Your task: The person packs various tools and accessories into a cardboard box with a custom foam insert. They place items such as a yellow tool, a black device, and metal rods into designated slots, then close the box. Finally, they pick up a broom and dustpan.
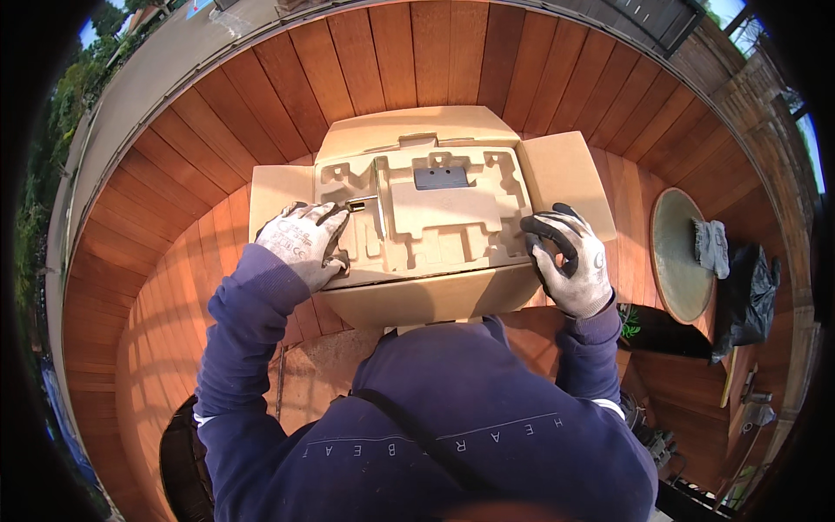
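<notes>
A cardboard box with its flaps folded out lies in front of me. A moulded tan pulp tray fills it. In the tray's upper recess sits a dark flat rectangular piece. A thin metal rod lies lengthwise at the left, and a small dark-tipped metal piece touches it. My left hand, in a white-and-black work glove, is closed on the tray's left edge. My right hand, gloved alike, curls its fingers and thumb onto the tray's right edge; some fingertips are hidden.
Reddish wooden decking surrounds the box. To the right is a round table with a grey glove on its edge. A black plastic bag lies beyond it. A pale road runs outside the deck at left.
</notes>
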Motion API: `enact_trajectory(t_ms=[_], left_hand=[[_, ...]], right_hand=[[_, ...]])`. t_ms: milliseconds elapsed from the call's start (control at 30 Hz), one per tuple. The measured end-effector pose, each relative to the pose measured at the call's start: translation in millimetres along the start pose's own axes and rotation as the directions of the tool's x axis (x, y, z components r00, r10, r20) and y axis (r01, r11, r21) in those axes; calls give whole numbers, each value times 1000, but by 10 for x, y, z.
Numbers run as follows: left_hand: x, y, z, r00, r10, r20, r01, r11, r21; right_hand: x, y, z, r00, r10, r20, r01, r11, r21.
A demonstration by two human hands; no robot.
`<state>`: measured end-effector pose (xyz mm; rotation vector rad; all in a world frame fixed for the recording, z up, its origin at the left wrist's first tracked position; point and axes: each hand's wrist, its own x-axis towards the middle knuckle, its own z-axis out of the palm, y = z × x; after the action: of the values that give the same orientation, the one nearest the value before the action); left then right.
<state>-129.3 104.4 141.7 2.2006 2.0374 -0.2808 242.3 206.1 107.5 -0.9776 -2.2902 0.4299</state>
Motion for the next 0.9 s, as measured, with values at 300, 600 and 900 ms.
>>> enact_trajectory(t_ms=[300,600,900], left_hand=[[-74,70,342,985,-15,-172,15,1000,-4],[-310,188,468,883,5,-470,-177,930,-323],[-680,372,752,793,-62,-606,-115,962,-248]], right_hand=[[-335,801,-136,597,372,-711,-34,897,441],[-866,1559,891,526,837,-153,-809,436,-394],[-1321,1852,316,447,879,-167,-288,319,903]])
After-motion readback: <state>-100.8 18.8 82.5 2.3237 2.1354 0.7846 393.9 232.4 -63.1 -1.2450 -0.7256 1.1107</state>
